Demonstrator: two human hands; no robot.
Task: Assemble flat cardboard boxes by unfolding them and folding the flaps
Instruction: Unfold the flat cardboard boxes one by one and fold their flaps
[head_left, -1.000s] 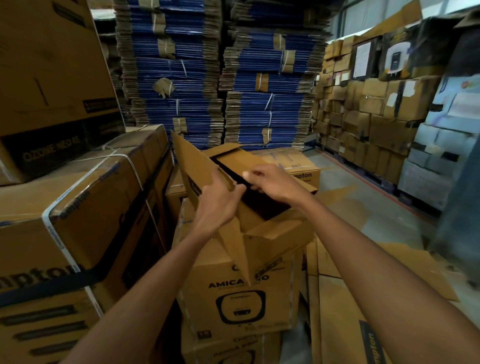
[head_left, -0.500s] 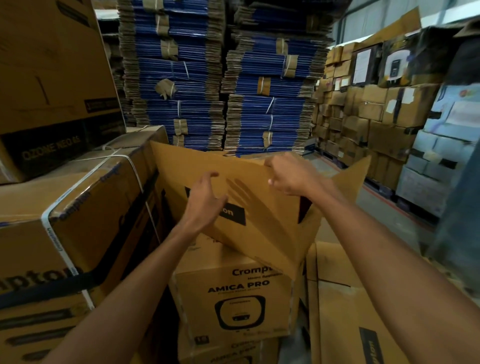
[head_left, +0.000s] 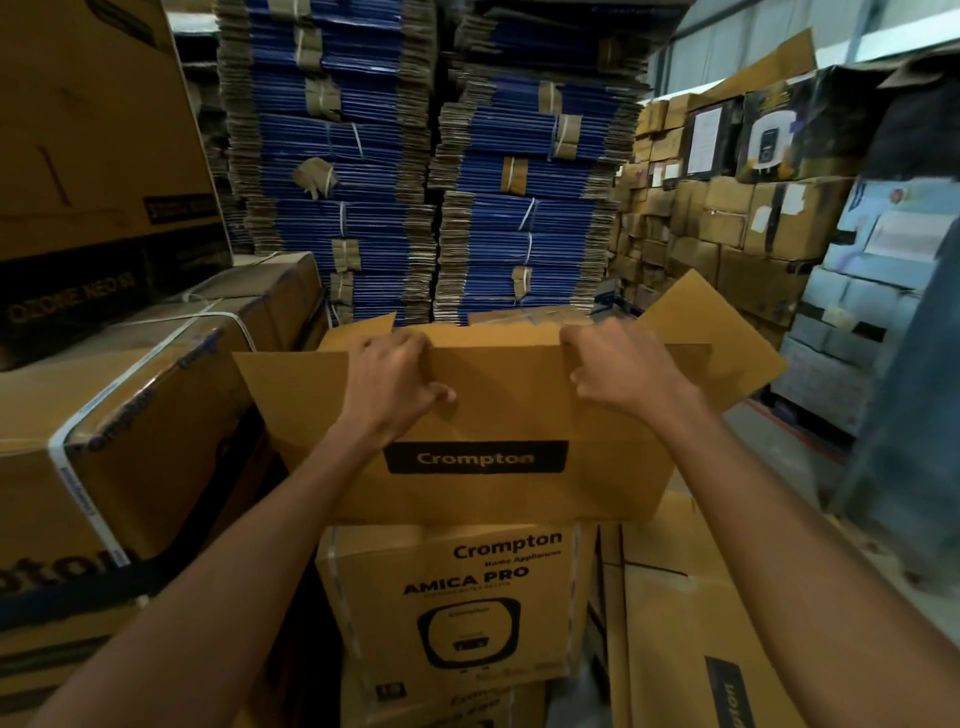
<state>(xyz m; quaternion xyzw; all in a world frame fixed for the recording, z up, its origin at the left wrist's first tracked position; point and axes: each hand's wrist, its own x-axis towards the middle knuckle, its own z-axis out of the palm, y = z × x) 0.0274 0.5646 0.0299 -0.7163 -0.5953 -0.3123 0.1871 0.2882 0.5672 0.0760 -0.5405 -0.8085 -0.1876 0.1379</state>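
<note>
1. Directly above the AMICA PRO carton (head_left: 457, 587), the person holds the cardboard box (head_left: 509, 415) upright, its printed panel facing the camera.
2. The left hand (head_left: 395, 384) reaches forward on a straight arm. Its fingers curl over the panel's top edge and the thumb lies on the near face.
3. The right hand (head_left: 623, 371) grips the same edge, fingers hooked over it.
4. One flap (head_left: 711, 332) tilts upward, above and right of the carton.
</note>
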